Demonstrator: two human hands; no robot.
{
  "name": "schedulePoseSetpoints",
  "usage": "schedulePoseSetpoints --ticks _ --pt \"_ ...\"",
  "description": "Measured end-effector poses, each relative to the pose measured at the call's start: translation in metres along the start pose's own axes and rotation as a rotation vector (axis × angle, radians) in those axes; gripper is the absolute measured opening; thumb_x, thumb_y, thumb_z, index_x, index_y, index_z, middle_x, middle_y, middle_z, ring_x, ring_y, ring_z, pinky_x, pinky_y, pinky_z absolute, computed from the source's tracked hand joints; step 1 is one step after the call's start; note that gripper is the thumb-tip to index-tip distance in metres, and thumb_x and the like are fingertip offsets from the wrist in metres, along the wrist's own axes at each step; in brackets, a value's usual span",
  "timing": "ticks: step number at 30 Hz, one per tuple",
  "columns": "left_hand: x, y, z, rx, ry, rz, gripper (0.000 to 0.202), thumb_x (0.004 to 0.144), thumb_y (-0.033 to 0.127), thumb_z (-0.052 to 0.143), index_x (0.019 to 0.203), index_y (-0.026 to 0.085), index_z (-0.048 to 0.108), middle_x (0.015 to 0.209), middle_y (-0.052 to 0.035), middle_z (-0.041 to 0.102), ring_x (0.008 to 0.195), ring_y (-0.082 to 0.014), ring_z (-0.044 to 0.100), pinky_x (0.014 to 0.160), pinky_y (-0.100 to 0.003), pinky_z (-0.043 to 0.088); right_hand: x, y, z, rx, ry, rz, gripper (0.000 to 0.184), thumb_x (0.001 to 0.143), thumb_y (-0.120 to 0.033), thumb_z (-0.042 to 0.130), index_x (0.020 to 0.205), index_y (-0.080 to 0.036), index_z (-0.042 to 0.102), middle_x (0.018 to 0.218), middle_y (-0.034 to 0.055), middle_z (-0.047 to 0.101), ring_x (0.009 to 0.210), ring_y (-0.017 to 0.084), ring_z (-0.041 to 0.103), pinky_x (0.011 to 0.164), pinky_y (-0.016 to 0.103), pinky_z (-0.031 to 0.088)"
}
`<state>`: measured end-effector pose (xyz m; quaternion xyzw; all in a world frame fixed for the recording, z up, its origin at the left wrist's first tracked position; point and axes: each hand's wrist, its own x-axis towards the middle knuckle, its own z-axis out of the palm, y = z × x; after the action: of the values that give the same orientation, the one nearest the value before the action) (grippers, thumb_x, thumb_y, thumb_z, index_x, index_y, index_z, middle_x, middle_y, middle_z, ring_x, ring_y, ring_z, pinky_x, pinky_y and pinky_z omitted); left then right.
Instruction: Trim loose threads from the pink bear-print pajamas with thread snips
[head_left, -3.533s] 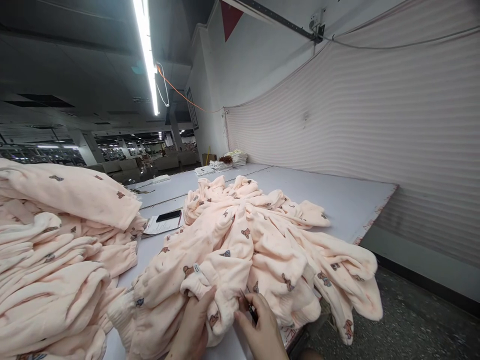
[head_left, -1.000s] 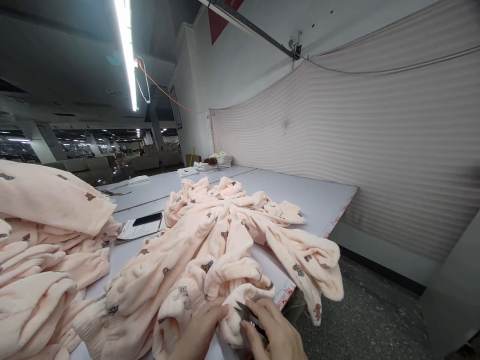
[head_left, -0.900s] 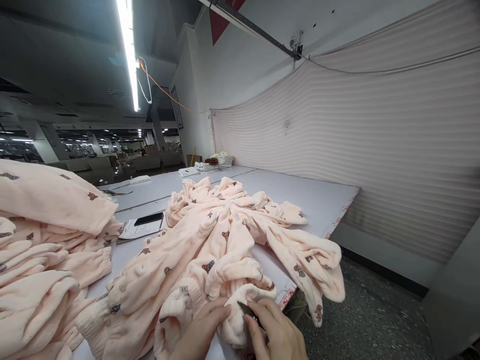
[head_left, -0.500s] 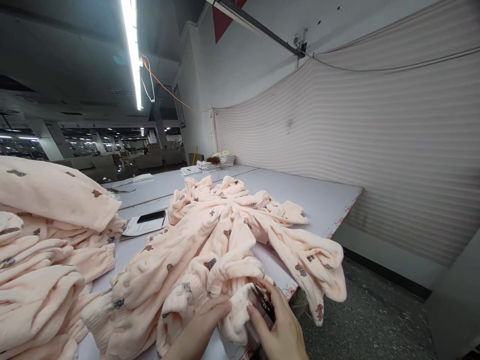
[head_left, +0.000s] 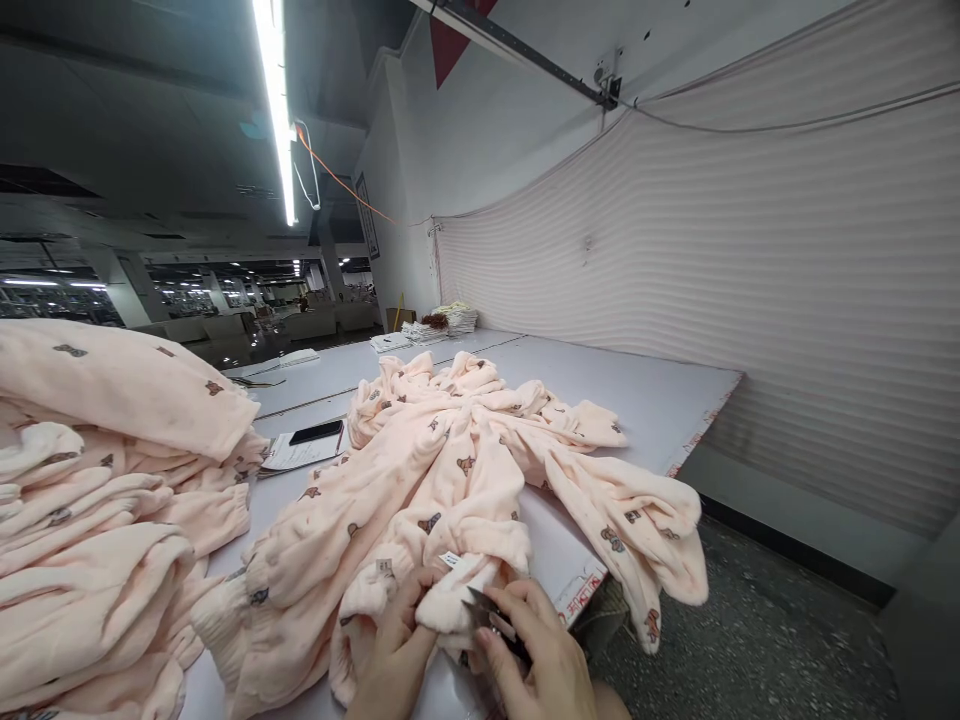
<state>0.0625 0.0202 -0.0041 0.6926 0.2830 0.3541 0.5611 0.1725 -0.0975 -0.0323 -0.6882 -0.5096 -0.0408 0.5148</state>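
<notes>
A pale pink plush garment (head_left: 465,470) with small bear prints lies spread in folds over the table, its near end bunched toward me. My left hand (head_left: 399,640) pinches a gathered edge of it between thumb and fingers. In my right hand (head_left: 536,640) is a pair of dark metal thread snips (head_left: 484,612), blades pointing left, close against the fabric's folded edge. A small white label (head_left: 450,560) stands up from the cloth above my left fingers. Another small label (head_left: 384,567) shows on a cuff-like part to the left.
More pink plush garments (head_left: 97,540) are heaped at the left. Beyond them a black phone (head_left: 316,432) rests on a paper pad (head_left: 289,455). Folded stacks (head_left: 457,318) stand at the table's far end. The table's edge (head_left: 694,435) drops to a speckled floor at right.
My left hand has moved up and closed on the garment's edge, bunching it. The snips now point left at the fabric, and the white label has come into sight. The view has shifted slightly.
</notes>
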Motion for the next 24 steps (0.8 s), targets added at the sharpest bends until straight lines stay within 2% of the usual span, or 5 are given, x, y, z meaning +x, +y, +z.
schedulePoseSetpoints --ticks 3,6,11,19,24 --pt "0.000 0.003 0.001 -0.006 -0.008 0.004 0.011 0.067 0.028 0.059 0.077 0.023 0.062 0.079 0.0019 0.066 0.081 -0.0208 0.056 0.078 -0.027 0.044 0.005 -0.009 0.002 -0.100 0.023 -0.043 0.029 0.084 -0.023 0.050 0.110 -0.025 0.062 0.091 0.0036 0.064 0.076 0.017 0.066 0.066 0.021 0.052" --pt "0.001 0.003 -0.002 -0.031 -0.090 -0.018 0.013 0.067 0.028 0.061 0.079 0.022 0.062 0.078 0.0017 0.065 0.077 -0.0201 0.055 0.073 -0.027 0.042 0.006 -0.010 0.002 -0.143 0.072 -0.038 0.025 0.088 -0.024 0.045 0.104 -0.024 0.065 0.087 0.0042 0.064 0.072 0.017 0.066 0.065 0.023 0.052" --pt "0.003 -0.005 -0.003 -0.110 -0.166 -0.021 0.010 0.071 0.026 0.061 0.080 0.022 0.061 0.083 0.0010 0.064 0.081 -0.0198 0.053 0.074 -0.027 0.040 0.004 -0.004 -0.007 -0.151 -0.025 -0.101 0.031 0.082 -0.021 0.054 0.112 -0.022 0.062 0.094 0.0048 0.066 0.076 0.017 0.068 0.066 0.021 0.053" --pt "0.007 -0.009 -0.005 -0.049 -0.266 0.032 0.012 0.074 0.024 0.060 0.086 0.021 0.061 0.090 -0.0015 0.064 0.087 -0.0213 0.055 0.078 -0.029 0.043 0.010 -0.009 -0.017 -0.160 -0.087 -0.121 0.028 0.085 -0.023 0.051 0.111 -0.022 0.062 0.093 0.0053 0.066 0.078 0.017 0.068 0.068 0.022 0.054" --pt "0.008 -0.012 -0.006 -0.013 -0.248 -0.026 0.015 0.071 0.023 0.064 0.086 0.023 0.064 0.087 -0.0011 0.066 0.086 -0.0219 0.057 0.080 -0.031 0.043 0.006 -0.009 -0.017 -0.209 -0.041 -0.090 0.025 0.087 -0.025 0.050 0.107 -0.026 0.064 0.089 0.0036 0.066 0.071 0.017 0.067 0.064 0.023 0.053"
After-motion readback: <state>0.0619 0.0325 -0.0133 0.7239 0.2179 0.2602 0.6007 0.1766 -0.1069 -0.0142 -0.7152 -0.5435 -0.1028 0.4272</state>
